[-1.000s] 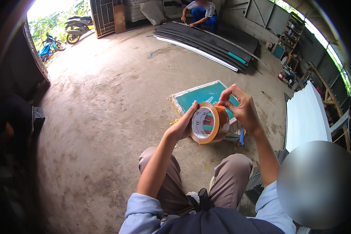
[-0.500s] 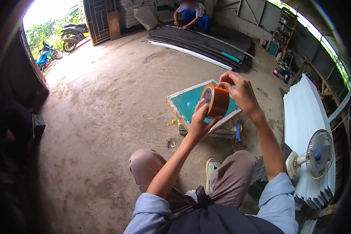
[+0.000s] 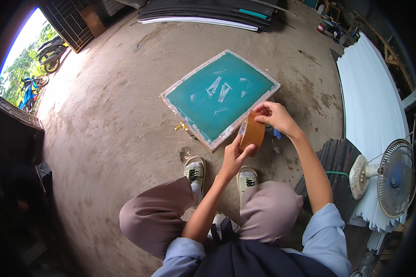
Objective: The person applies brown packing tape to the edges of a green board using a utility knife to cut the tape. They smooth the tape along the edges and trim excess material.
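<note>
L hand point(image 3: 235, 156) grips the brown tape roll point(image 3: 252, 132) from below, thumb and fingers clamped on its sides. R hand point(image 3: 273, 116) pinches at the roll's top edge, fingertips tight, prob. on the loose end; can't tell for sure. Roll is held in the air just over the near edge of the teal screen frame point(image 3: 220, 96), which lies flat on the concrete floor point(image 3: 115, 120).

To do this well: keep roll steady w/ L, peel slowly w/ R, keep strip straight.

No containers in reach. Fan point(image 3: 389, 177) and white sheet stack point(image 3: 372, 101) sit to the right.
</note>
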